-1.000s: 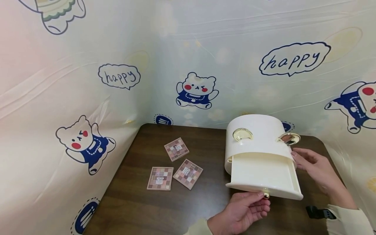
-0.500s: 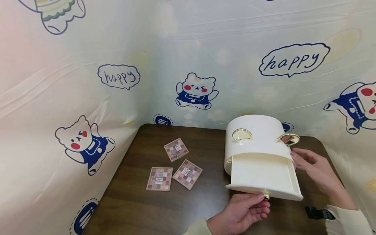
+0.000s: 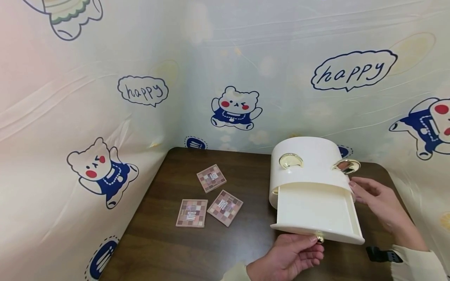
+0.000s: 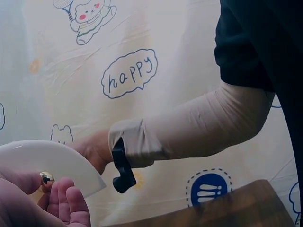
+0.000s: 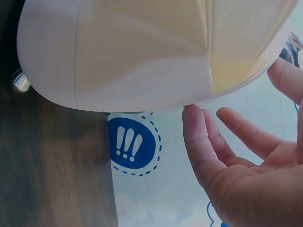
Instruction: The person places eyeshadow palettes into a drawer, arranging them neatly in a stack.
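On the right side of the table sits a white rounded storage box (image 3: 307, 150) with gold-rimmed handles on its top. Its drawer (image 3: 316, 232) is pulled out towards me, the pale inside floor showing. With thumb and fingers, my left hand (image 3: 284, 256) pinches the gold knob (image 3: 320, 237) on the drawer front; the left wrist view also shows this knob (image 4: 46, 179) between thumb and fingers. My right hand (image 3: 381, 207) rests its fingertips against the box's right side. In the right wrist view, those fingers (image 5: 195, 132) are extended, touching the white wall.
Three square makeup palettes lie on the brown table (image 3: 154, 249) left of the box: a rear one (image 3: 211, 178), a front-left one (image 3: 191, 213) and another beside it (image 3: 225, 208). A printed curtain (image 3: 239, 50) surrounds the table's back and sides. A black strap (image 3: 383, 254) is on the right wrist.
The drawer has slid slightly further out towards me, with my left hand still on the knob. My right hand stays against the box side, and the palettes have not moved.
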Tool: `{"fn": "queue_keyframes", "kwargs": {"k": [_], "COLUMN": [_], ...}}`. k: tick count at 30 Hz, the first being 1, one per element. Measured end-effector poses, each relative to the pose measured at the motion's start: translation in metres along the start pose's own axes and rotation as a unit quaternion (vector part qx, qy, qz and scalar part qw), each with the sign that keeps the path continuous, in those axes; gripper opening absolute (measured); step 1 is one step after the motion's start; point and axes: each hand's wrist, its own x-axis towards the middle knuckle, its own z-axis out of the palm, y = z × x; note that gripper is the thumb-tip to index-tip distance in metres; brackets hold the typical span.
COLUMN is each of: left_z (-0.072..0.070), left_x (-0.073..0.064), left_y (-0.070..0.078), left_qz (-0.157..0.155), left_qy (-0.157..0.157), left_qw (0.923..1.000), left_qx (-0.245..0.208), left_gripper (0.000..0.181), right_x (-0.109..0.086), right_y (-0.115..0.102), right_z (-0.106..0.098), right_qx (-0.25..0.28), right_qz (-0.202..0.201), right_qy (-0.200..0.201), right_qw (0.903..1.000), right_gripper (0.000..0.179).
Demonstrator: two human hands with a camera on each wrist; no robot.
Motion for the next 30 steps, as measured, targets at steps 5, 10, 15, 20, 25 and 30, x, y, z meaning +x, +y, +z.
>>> {"fn": "queue_keyframes", "kwargs": {"k": [5,10,15,20,25,30], "left_z": [0.0,-0.004,-0.026,-0.06,-0.089,-0.109], "left_x": [0.0,-0.002,-0.009,-0.017,-0.023,-0.023], "left_y": [-0.001,0.001,0.009,0.025,0.039,0.052], "left_qz": [-0.001,-0.011,-0.036,-0.037,0.013,0.087], "left_qy": [-0.008,-0.012,-0.049,-0.065,-0.028,0.062], "left_qw": [1.0,0.9998,0.9961,0.9841,0.9735,0.9572], "left_qx": [0.003,0.01,0.063,0.161,0.227,0.269], "left_gripper": [0.011,0.015,0.024,0.024,0.023,0.023], "right_x": [-0.001,-0.001,0.001,0.003,0.003,0.003], "right_y": [0.001,0.001,0.0,-0.001,0.0,0.001], "right_z": [0.0,-0.002,-0.004,-0.005,-0.004,-0.004], "right_qx": [-0.004,-0.003,0.005,0.005,0.003,-0.002], "right_qz": [0.006,-0.007,-0.02,-0.021,-0.025,-0.019], "right_qy": [0.001,0.002,-0.008,-0.018,-0.017,-0.018], "right_qw": [1.0,1.0,0.9998,0.9996,0.9995,0.9996], "right_gripper": [0.071,0.068,0.064,0.064,0.062,0.063]}}
